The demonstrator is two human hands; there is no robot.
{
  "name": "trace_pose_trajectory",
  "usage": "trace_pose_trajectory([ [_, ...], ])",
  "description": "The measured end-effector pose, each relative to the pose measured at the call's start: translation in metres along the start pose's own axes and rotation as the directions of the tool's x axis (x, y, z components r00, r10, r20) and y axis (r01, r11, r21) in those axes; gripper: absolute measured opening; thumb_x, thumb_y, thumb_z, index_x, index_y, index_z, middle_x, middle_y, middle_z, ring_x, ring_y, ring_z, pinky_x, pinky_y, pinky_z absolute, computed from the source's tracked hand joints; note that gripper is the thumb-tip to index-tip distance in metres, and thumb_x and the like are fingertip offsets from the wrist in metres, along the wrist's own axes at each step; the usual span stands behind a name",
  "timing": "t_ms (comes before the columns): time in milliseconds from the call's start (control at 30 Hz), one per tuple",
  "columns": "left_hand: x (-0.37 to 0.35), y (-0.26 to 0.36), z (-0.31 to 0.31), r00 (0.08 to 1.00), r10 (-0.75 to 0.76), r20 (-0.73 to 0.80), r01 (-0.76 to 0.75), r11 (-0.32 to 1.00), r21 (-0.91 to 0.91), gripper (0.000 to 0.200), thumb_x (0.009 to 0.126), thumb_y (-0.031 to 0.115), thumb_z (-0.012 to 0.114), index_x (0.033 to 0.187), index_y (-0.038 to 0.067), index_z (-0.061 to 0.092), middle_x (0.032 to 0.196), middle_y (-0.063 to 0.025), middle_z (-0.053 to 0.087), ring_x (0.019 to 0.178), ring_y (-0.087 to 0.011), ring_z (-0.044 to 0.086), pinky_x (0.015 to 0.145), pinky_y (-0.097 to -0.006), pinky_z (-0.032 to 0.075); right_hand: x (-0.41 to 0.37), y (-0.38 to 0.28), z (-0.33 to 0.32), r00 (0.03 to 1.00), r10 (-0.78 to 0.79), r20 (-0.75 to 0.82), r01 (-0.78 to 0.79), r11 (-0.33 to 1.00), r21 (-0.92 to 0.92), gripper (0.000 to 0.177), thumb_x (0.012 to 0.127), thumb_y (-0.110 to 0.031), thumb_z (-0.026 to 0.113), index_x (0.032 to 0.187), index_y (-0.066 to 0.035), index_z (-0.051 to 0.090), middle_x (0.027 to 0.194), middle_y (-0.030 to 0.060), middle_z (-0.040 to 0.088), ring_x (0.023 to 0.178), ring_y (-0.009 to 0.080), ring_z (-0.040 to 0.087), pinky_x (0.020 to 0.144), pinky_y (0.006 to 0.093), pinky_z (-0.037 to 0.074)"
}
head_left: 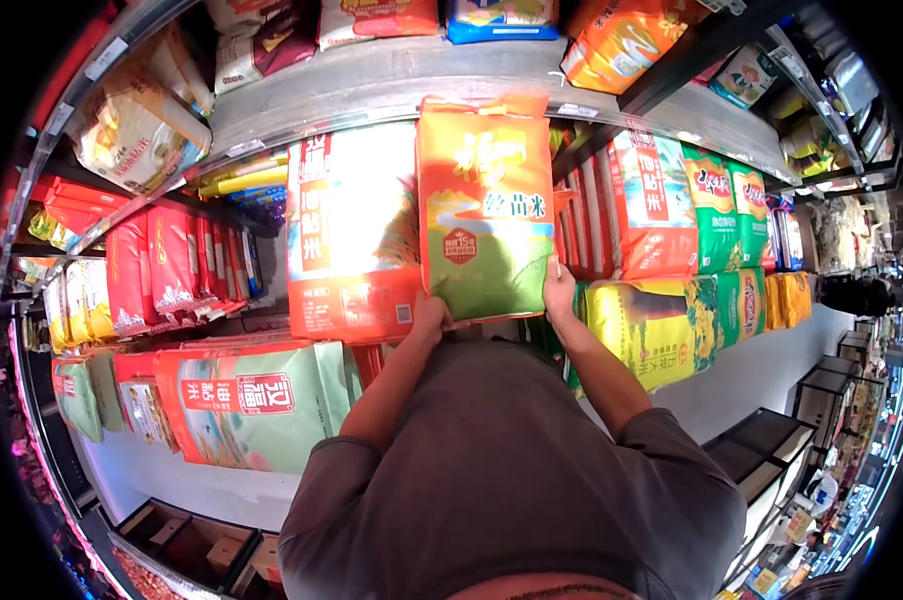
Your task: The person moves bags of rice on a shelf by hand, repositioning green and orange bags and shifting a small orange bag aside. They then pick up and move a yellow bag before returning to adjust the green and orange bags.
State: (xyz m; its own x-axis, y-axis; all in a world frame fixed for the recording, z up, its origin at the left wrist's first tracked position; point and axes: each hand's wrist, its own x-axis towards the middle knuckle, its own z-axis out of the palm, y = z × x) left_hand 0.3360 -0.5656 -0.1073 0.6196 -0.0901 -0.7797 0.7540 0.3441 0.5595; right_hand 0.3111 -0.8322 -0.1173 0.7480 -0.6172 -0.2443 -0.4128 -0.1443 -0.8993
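Note:
An orange and green bag [487, 215] with Chinese print stands upright in front of me, between my two hands. My left hand [432, 312] grips its lower left edge, the fingers partly hidden. On the lower right edge, my right hand [560, 290] is closed with the thumb on the front. Directly left of the bag is a large red and white bag [355, 235]. To the right stands another red and white bag [652, 205], beside green bags [714, 210].
Above is a grey shelf [322, 85] holding more bags. A yellow bag [642, 335] lies at the lower right, a green and red bag [262, 405] at the lower left. Red bags [177, 260] stand farther left. Black-framed bins [762, 450] are at the right.

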Motion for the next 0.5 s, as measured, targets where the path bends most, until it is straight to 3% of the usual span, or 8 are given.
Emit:
trace_pose_trajectory([
  [67,0.007,0.007,0.006,1.000,0.007,0.009,-0.007,1.000,-0.007,0.039,0.072,-0.008,0.038,0.110,-0.002,0.043,0.065,-0.0170,0.047,0.042,-0.0270,0.048,0.047,-0.0534,0.057,0.017,0.005,0.006,0.999,-0.033,-0.004,0.032,0.999,-0.029,0.046,0.100,-0.038,0.048,0.095,0.004,0.065,0.082,0.0052,0.064,0.076,0.0113,0.054,0.071,0.0298,0.046],
  [133,0.005,0.016,0.016,0.999,-0.002,-0.039,0.001,1.000,-0.015,0.035,0.072,-0.008,0.038,0.106,-0.001,0.043,0.075,-0.0183,0.048,0.047,-0.0268,0.048,0.048,-0.0534,0.058,0.025,-0.003,0.005,1.000,-0.021,0.002,0.021,0.997,0.080,0.044,0.100,-0.036,0.048,0.095,0.005,0.065,0.082,0.0046,0.064,0.075,0.0106,0.055,0.068,0.0300,0.046],
  [200,0.002,0.023,0.021,0.997,-0.034,-0.072,0.037,0.999,0.036,0.039,0.071,-0.009,0.038,0.109,-0.002,0.043,0.083,-0.0206,0.050,0.054,-0.0292,0.053,0.048,-0.0538,0.058,0.030,-0.006,0.000,1.000,0.020,0.016,-0.020,1.000,-0.009,0.045,0.100,-0.037,0.048,0.098,0.005,0.065,0.081,0.0086,0.065,0.076,0.0141,0.057,0.070,0.0322,0.047],
  [267,-0.005,0.023,0.024,0.997,0.015,-0.073,-0.008,0.996,0.089,0.040,0.071,-0.009,0.038,0.110,-0.003,0.043,0.084,-0.0209,0.050,0.055,-0.0300,0.053,0.048,-0.0529,0.058,0.030,-0.004,0.000,0.999,-0.050,0.015,0.052,0.969,-0.243,0.047,0.099,-0.040,0.048,0.102,0.003,0.065,0.080,0.0125,0.065,0.076,0.0193,0.059,0.073,0.0350,0.047],
  [300,-0.008,0.023,0.025,0.995,0.065,-0.073,-0.055,0.990,0.132,0.041,0.071,-0.009,0.037,0.110,-0.003,0.044,0.085,-0.0213,0.051,0.055,-0.0308,0.054,0.048,-0.0521,0.059,0.025,-0.002,0.000,0.983,-0.183,-0.013,0.172,0.943,-0.286,0.048,0.098,-0.043,0.046,0.102,0.001,0.064,0.085,0.0179,0.064,0.081,0.0261,0.062,0.077,0.0372,0.047],
  [433,-0.004,0.008,0.012,0.996,0.090,-0.018,-0.088,0.989,0.116,0.043,0.070,-0.010,0.035,0.111,-0.004,0.047,0.086,-0.0223,0.055,0.056,-0.0329,0.059,0.048,-0.0474,0.058,0.020,0.021,-0.004,0.987,-0.152,0.053,0.157,0.984,-0.090,0.044,0.099,-0.041,0.046,0.101,0.001,0.059,0.087,0.0198,0.062,0.087,0.0310,0.063,0.079,0.0400,0.046],
  [500,-0.009,-0.003,0.011,0.983,0.130,-0.126,-0.113,0.984,0.138,0.027,0.078,-0.005,0.037,0.101,-0.002,0.051,0.067,-0.0137,0.052,0.039,-0.0226,0.046,0.047,-0.0469,0.058,0.010,0.029,-0.015,0.973,-0.218,0.078,0.224,0.970,-0.094,0.040,0.099,-0.039,0.047,0.102,0.000,0.057,0.085,0.0170,0.062,0.081,0.0273,0.063,0.075,0.0387,0.047],
])
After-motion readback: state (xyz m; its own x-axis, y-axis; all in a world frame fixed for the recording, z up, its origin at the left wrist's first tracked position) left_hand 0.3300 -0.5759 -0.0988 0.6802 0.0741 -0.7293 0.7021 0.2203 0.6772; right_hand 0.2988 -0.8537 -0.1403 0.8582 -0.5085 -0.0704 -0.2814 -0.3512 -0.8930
